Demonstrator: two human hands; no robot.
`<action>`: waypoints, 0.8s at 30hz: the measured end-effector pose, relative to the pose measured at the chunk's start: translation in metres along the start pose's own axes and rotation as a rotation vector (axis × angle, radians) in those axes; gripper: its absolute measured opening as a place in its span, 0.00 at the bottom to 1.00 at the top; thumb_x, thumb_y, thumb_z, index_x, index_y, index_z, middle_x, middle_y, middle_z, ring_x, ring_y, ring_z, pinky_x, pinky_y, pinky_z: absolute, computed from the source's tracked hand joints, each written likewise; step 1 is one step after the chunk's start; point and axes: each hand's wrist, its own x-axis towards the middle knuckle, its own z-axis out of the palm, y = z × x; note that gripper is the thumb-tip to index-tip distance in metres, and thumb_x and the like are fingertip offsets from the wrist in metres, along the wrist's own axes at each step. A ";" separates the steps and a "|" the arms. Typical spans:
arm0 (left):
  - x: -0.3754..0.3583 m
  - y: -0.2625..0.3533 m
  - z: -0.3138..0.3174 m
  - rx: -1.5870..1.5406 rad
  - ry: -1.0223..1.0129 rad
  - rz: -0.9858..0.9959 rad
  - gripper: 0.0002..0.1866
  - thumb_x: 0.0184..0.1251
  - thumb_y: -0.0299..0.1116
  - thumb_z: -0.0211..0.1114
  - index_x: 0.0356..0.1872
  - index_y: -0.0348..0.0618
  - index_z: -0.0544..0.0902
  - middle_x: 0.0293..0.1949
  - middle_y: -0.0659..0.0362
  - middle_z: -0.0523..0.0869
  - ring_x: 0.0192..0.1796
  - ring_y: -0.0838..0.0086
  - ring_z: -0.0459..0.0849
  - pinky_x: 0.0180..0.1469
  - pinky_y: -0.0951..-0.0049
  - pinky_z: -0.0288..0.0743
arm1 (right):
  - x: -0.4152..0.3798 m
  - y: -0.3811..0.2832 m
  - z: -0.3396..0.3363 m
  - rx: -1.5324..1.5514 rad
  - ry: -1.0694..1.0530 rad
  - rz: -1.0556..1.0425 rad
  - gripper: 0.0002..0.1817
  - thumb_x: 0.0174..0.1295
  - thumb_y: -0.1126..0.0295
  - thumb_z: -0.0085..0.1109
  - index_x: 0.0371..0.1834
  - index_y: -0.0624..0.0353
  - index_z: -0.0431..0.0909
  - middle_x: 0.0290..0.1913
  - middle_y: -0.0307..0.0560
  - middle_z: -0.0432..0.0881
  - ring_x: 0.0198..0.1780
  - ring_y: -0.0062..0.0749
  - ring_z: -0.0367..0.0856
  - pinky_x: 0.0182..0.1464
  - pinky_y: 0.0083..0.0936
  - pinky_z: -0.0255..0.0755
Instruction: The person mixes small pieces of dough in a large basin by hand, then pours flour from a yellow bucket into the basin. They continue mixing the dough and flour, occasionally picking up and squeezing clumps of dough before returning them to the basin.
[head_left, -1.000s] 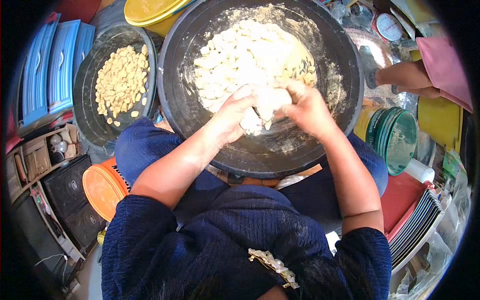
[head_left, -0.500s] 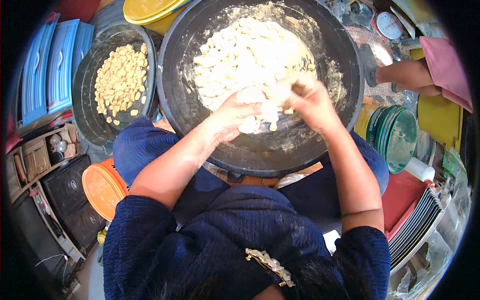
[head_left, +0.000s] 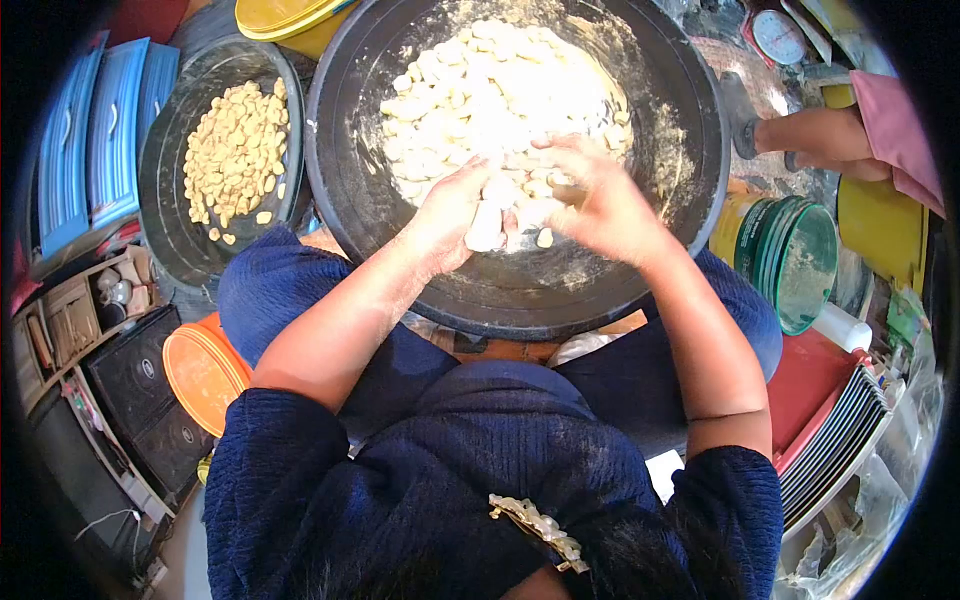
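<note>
A large black basin (head_left: 345, 215) sits in front of my lap, with many pale dough pieces (head_left: 420, 120) heaped inside among loose flour. Strong light washes out the middle of the heap. My left hand (head_left: 452, 215) is closed around a pale piece of dough (head_left: 486, 226), low over the near side of the heap. Close to its right, my right hand (head_left: 608, 205) has its fingers spread, slightly blurred, above the dough pieces. One small dough piece (head_left: 545, 238) lies on the basin floor between the hands.
A smaller dark basin (head_left: 160, 215) at the left holds yellowish pieces (head_left: 235, 150). An orange bucket (head_left: 205, 375) stands by my left knee, a green-rimmed bucket (head_left: 805, 265) by my right. Another person's leg (head_left: 815, 132) is at the right, near a dial scale (head_left: 778, 38).
My right hand has gone from closed fingers near the left hand to spread fingers. My left hand keeps hold of dough and has shifted slightly left. The whole view has shifted a little.
</note>
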 end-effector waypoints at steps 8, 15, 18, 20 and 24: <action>-0.002 -0.009 0.006 0.008 -0.021 -0.044 0.20 0.72 0.44 0.46 0.57 0.41 0.68 0.46 0.53 0.78 0.42 0.68 0.82 0.41 0.69 0.80 | -0.002 -0.007 0.018 0.130 0.054 0.017 0.22 0.52 0.71 0.61 0.52 0.60 0.72 0.44 0.50 0.79 0.47 0.42 0.78 0.51 0.31 0.71; -0.001 -0.005 0.009 0.274 0.032 0.147 0.19 0.65 0.33 0.60 0.54 0.41 0.69 0.46 0.55 0.78 0.41 0.70 0.81 0.40 0.71 0.79 | 0.004 0.008 0.019 0.740 0.136 0.322 0.19 0.60 0.77 0.55 0.55 0.63 0.68 0.46 0.48 0.79 0.46 0.26 0.77 0.47 0.25 0.72; -0.002 -0.001 0.008 0.448 0.108 0.216 0.19 0.64 0.30 0.59 0.55 0.39 0.69 0.45 0.55 0.79 0.42 0.71 0.81 0.41 0.70 0.79 | 0.003 0.005 0.022 0.921 0.113 0.313 0.23 0.59 0.80 0.55 0.59 0.61 0.64 0.48 0.46 0.77 0.48 0.28 0.76 0.46 0.26 0.74; -0.004 0.000 0.013 0.450 0.144 0.229 0.18 0.64 0.29 0.58 0.54 0.39 0.69 0.44 0.56 0.79 0.42 0.71 0.81 0.42 0.70 0.79 | 0.004 0.004 0.030 0.797 0.136 0.209 0.23 0.61 0.78 0.54 0.60 0.61 0.64 0.48 0.46 0.77 0.46 0.27 0.76 0.45 0.25 0.75; 0.001 -0.005 0.003 0.475 0.166 0.302 0.13 0.61 0.28 0.60 0.46 0.38 0.76 0.41 0.58 0.81 0.40 0.75 0.81 0.39 0.75 0.78 | 0.008 0.014 0.015 0.379 -0.002 0.108 0.17 0.60 0.72 0.55 0.52 0.64 0.70 0.32 0.39 0.81 0.32 0.22 0.80 0.36 0.22 0.75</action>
